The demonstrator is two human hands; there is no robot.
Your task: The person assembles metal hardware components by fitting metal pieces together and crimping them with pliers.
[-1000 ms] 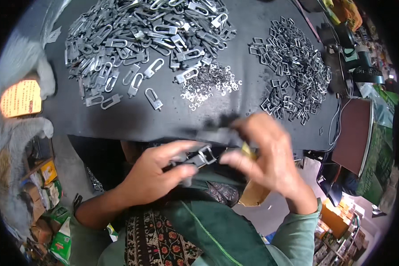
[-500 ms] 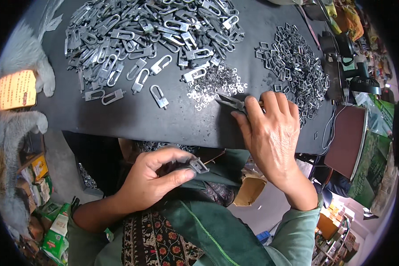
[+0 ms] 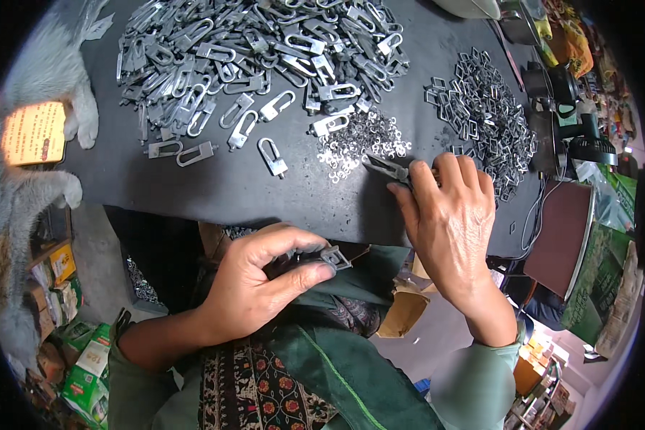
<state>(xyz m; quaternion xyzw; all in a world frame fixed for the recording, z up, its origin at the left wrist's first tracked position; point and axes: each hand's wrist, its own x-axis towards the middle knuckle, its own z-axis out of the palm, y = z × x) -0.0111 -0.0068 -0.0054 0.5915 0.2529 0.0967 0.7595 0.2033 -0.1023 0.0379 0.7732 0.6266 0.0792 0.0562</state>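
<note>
My left hand (image 3: 258, 276), over my lap just below the table edge, pinches a dark metal clasp (image 3: 335, 256). Its squared, frame-like end sticks out past my thumb; the rest is hidden by my fingers. My right hand (image 3: 451, 215) is wrapped round a pair of pliers (image 3: 390, 169) above the table. The jaws point left, slightly parted, at the near right edge of a small heap of tiny shiny C-shaped rings (image 3: 344, 154). I cannot tell whether a ring sits between the jaw tips.
A big pile of U-shaped metal clasps (image 3: 251, 57) covers the far table, with several loose ones in front. To the right lies a heap of rectangular metal loops (image 3: 487, 118). A grey cat (image 3: 46, 79) and a lit phone (image 3: 34, 132) are at left; a small black fan (image 3: 591, 140) stands right.
The whole view has shifted a little, so the table things appear farther right. My left hand has risen slightly with the clasp. The pliers stay by the ring heap.
</note>
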